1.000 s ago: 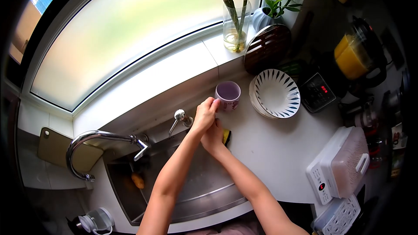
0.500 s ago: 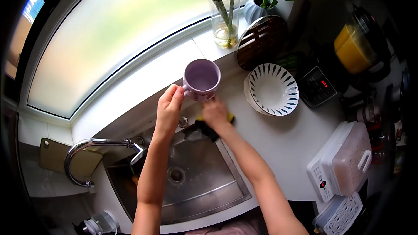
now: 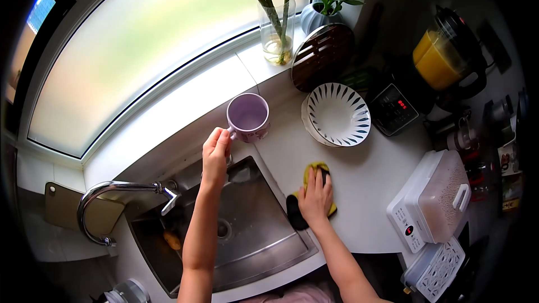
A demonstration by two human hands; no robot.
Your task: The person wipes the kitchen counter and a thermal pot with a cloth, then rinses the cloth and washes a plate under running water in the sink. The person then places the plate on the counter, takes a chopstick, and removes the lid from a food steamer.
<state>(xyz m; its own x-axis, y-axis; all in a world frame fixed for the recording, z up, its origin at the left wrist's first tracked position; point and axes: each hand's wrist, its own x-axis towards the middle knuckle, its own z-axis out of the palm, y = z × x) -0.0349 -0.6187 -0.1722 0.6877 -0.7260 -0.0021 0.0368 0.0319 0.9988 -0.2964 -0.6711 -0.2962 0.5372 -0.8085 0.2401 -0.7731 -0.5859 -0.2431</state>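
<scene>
The left hand (image 3: 215, 154) has its fingers closed around the handle of the purple mug (image 3: 248, 118), located just beyond those fingertips. The mug is near upright: opening up, handle toward the left fingers, long axis roughly vertical. Counter contact cannot be determined. The right hand (image 3: 316, 199) lies with fingers extended, slightly spread, on the yellow-and-black cloth (image 3: 295, 211). The cloth's long axis runs from ahead of the right fingertips to left of the wrist.
</scene>
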